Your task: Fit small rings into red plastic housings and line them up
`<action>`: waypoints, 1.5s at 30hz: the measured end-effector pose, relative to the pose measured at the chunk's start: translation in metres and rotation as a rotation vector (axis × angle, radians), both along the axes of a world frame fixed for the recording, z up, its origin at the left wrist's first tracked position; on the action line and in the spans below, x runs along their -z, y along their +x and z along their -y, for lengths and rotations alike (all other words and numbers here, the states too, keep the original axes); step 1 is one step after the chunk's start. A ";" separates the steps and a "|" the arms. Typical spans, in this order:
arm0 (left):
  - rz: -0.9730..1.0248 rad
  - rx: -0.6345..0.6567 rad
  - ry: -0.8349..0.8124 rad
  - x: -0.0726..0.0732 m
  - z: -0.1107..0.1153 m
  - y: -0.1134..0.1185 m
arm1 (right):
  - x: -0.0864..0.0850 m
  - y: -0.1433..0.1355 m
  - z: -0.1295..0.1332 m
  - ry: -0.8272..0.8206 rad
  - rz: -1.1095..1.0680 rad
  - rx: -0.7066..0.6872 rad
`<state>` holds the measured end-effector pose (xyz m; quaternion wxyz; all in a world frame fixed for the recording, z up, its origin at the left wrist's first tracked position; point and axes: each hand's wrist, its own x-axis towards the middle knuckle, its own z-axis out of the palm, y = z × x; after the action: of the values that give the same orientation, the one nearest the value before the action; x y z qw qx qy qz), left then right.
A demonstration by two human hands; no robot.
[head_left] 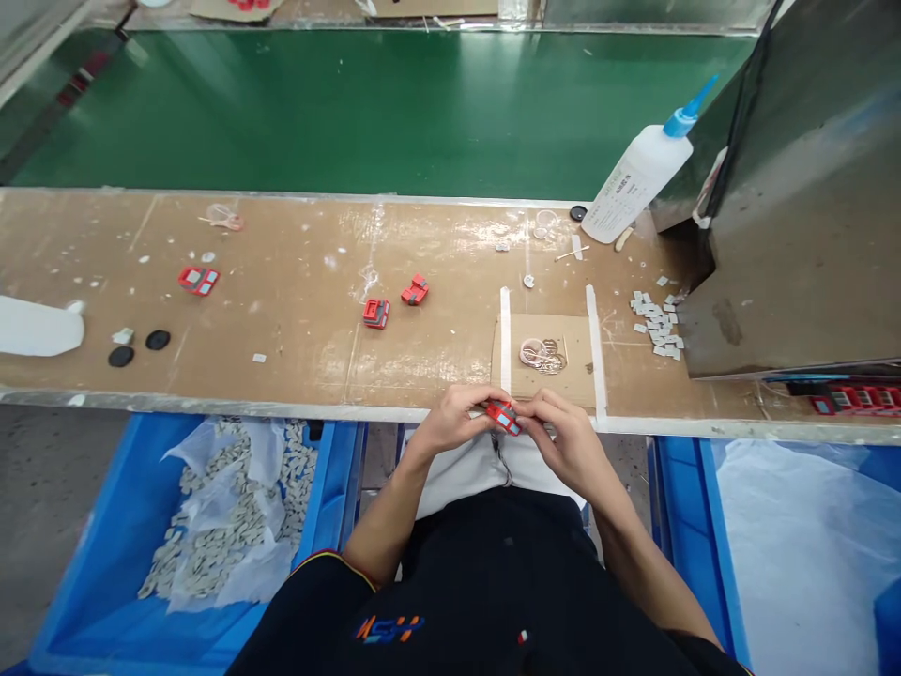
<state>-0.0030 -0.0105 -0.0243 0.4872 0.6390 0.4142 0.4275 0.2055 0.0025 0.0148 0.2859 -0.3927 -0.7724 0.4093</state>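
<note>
A small red toy vehicle body [504, 418] with pale blue windows is held just off the bench's front edge. My left hand [454, 418] pinches its left side, and my right hand [559, 432] has its fingertips closed on the right side. Just beyond them, a taped cardboard patch [573, 380] carries a tangle of thin rings [543, 355]. Two similar red vehicle parts [375, 314] lie on the bench to the left, and another red vehicle part [199, 280] sits farther left.
A white bottle with a blue nozzle [637, 178] stands near small pale pieces [660, 324]. A metal box [795, 207] bounds the right side. Behind the bench [316, 366] runs a green belt [352, 113]. Blue bins [91, 582] flank my lap below.
</note>
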 end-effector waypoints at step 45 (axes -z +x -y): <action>-0.338 0.149 0.283 -0.090 0.030 0.014 | -0.049 -0.001 0.065 0.254 -0.146 0.318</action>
<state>0.0106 -0.0403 0.0656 0.3467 0.7922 0.3776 0.3310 0.2049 -0.0624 0.0636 0.4495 -0.4396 -0.7233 0.2856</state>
